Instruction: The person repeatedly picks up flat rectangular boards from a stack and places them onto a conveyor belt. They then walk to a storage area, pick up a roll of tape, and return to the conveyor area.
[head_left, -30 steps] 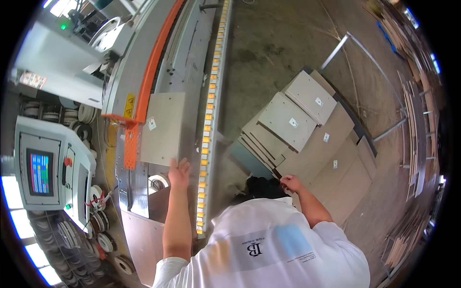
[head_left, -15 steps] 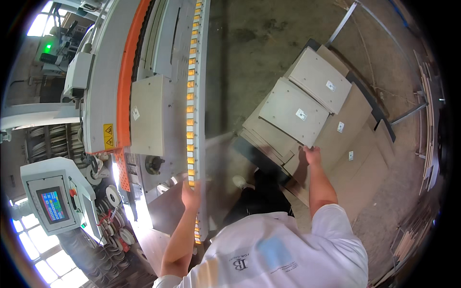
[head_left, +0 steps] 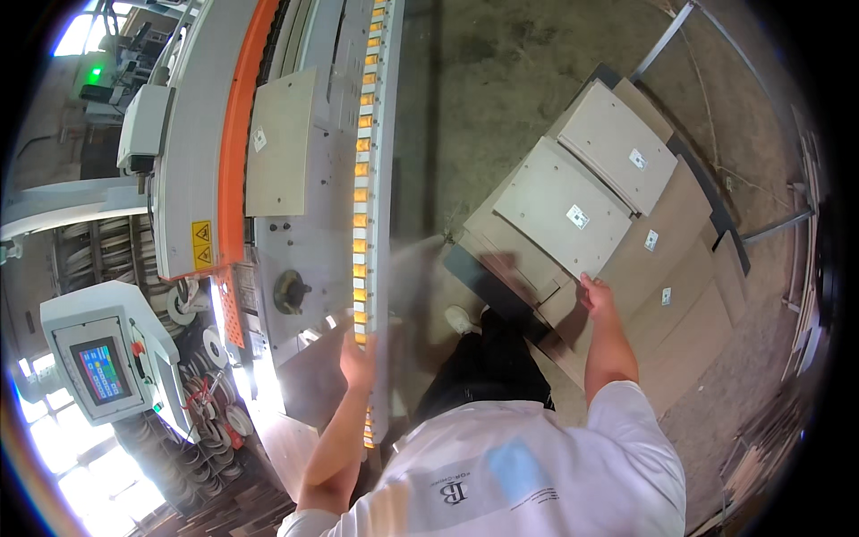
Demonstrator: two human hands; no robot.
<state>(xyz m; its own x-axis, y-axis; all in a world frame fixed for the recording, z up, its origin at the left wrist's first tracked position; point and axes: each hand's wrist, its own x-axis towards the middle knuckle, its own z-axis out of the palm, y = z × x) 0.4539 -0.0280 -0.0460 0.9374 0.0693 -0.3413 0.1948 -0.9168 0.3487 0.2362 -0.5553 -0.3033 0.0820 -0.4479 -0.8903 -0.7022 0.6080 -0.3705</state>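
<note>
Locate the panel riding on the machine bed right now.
In the head view, upper left: the beige panel lies flat on the machine bed, between the orange guard strip on its left and the yellow roller rail on its right, ahead of the left hand.

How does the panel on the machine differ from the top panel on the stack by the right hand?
The machine panel lies alone on the machine bed; the stack panel sits atop other boards. The right hand touches the stack panel's edge; no hand touches the machine panel. Both are pale, flat, with small white labels.
</note>
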